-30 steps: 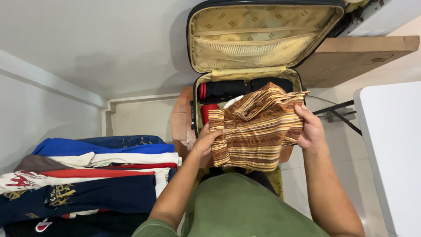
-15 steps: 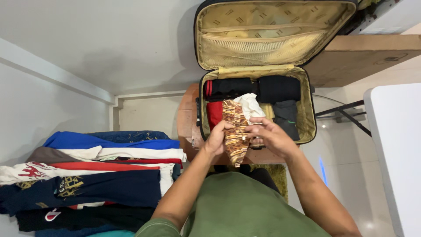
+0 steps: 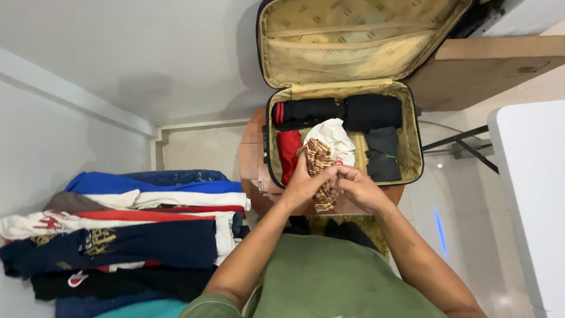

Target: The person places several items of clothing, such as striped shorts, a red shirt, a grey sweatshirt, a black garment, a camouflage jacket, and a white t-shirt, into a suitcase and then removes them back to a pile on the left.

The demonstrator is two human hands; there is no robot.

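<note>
Hidden and cut-off parts around the suitcase

The suitcase lid (image 3: 353,35) runs off the top edge; the clothes pile (image 3: 129,235) is cut at the left and bottom edges; the hands cover the middle of the striped cloth (image 3: 319,159), whose pattern is too small to tell.

The person wears an olive-green short-sleeved shirt of plain, smooth cloth, with no print or pattern showing. The sleeve on the left arm ends above the elbow, and both forearms are bare down to the wrists. The left hand (image 3: 303,185) and right hand (image 3: 358,189) carry no gloves, rings or watch.
</note>
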